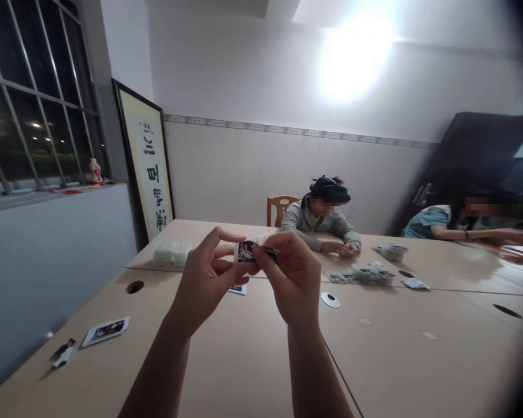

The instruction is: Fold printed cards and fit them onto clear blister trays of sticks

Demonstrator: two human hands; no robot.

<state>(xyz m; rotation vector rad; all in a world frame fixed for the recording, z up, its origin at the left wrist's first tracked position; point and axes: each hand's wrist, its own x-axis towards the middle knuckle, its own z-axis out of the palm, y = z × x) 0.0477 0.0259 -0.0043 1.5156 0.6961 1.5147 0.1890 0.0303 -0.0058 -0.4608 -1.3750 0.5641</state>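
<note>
Both my hands are raised over the table, pinching one small black and white printed packet (246, 252) between them. My left hand (209, 267) grips its left end between thumb and fingers. The right end is pinched by the thumb and curled fingers of my right hand (293, 273). A paler, partly see-through piece shows along the packet's top. Below and behind my hands, a flat printed piece (237, 289) lies on the table, partly covered. Another flat printed packet (106, 332) lies at the left, beside a small crumpled dark and white scrap (64, 353).
On the table (244, 371), pale stacks (171, 253) stand at the back left and bundled packets (375, 275) at the back right. A round white disc (330, 299) lies right of centre. Two people (322, 215) sit across and at the far right.
</note>
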